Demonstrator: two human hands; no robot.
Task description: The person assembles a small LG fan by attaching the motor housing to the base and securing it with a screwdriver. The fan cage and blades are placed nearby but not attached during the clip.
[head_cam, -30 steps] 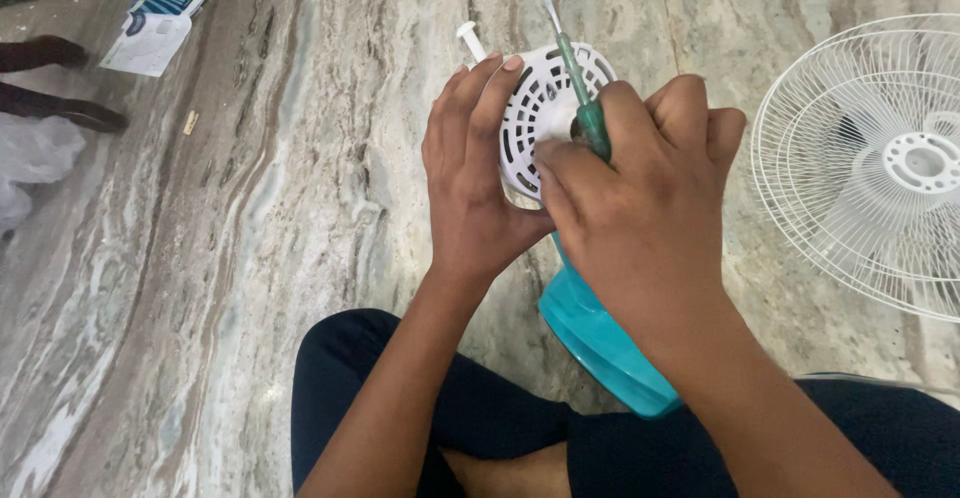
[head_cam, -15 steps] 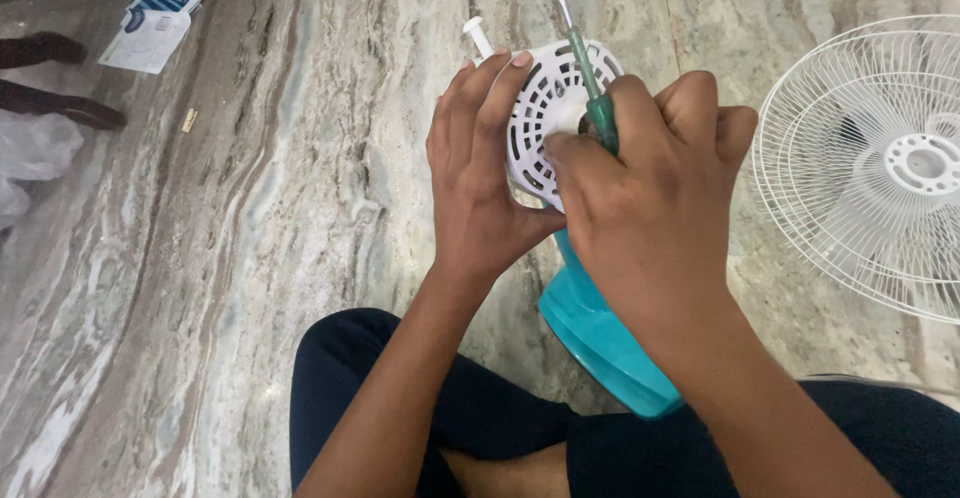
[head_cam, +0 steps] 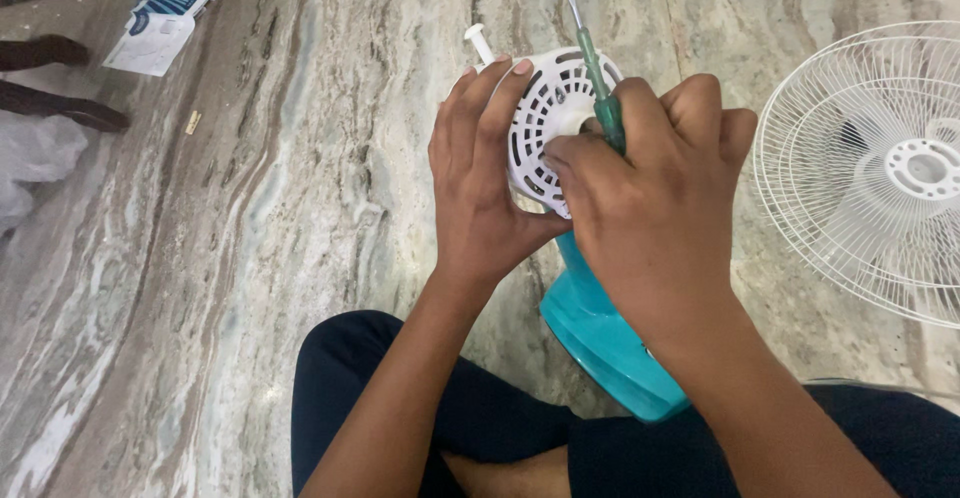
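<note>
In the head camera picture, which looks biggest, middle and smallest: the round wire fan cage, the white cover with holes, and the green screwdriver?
1. Wire fan cage, biggest, even though cut off by the picture's edge.
2. White cover with holes, partly hidden by the hands.
3. Green screwdriver, smallest; its handle is hidden in the right hand.

White slotted motor cover [head_cam: 548, 118]; green screwdriver [head_cam: 597, 73]; teal fan base [head_cam: 600, 343]; white wire grille [head_cam: 880, 168]; grey-brown streaked marble floor [head_cam: 250, 208].

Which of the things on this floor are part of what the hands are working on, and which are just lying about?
In hand:
left hand on the white vented plastic motor cover
right hand gripping the green-handled screwdriver
teal plastic fan body

Lying about:
white wire fan guard
blue-and-white printed paper
white plastic bag
</note>
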